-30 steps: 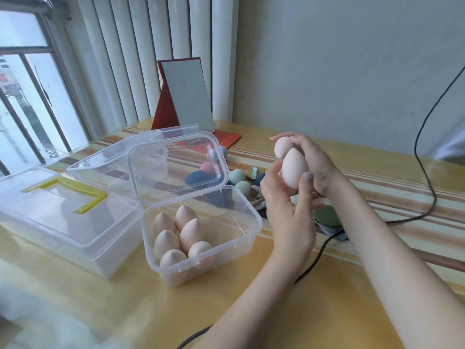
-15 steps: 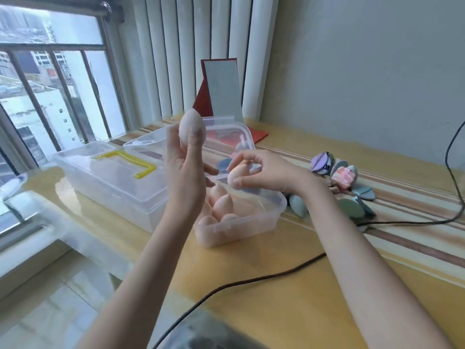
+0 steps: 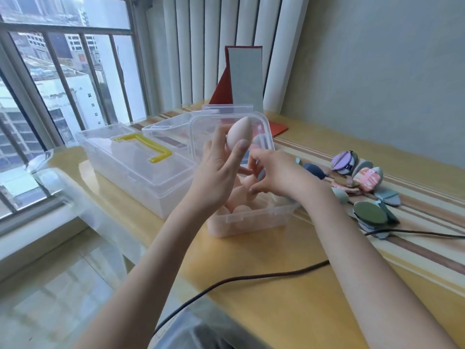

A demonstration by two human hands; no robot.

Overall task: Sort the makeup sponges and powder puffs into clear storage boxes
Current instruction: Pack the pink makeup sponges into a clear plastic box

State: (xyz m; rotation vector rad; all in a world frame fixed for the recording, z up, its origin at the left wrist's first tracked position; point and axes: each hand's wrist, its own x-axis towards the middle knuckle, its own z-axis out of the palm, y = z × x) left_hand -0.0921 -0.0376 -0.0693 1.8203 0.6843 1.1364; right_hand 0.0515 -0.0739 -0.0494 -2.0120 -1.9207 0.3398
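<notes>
My left hand (image 3: 219, 172) pinches a beige egg-shaped sponge (image 3: 239, 133) and holds it upright above the small clear box (image 3: 254, 219). That box has its lid (image 3: 221, 127) tipped open behind it and contains several beige sponges (image 3: 236, 197). My right hand (image 3: 276, 172) reaches down into the box, its fingers curled round another beige sponge (image 3: 246, 182), which is mostly hidden. Powder puffs lie in a loose group to the right: purple (image 3: 343, 161), pink (image 3: 367, 178), green (image 3: 370, 212).
A large clear box (image 3: 130, 172) with a yellow handle (image 3: 144, 147) stands closed to the left. A red folding mirror (image 3: 245, 76) is at the back by the blinds. A black cable (image 3: 251, 278) crosses the table's front. A dark blue sponge (image 3: 314, 170) lies behind the small box.
The view swung left, then settled. My left hand carried one sponge up over the box. My right hand lowered the other sponge from above the box down into it.
</notes>
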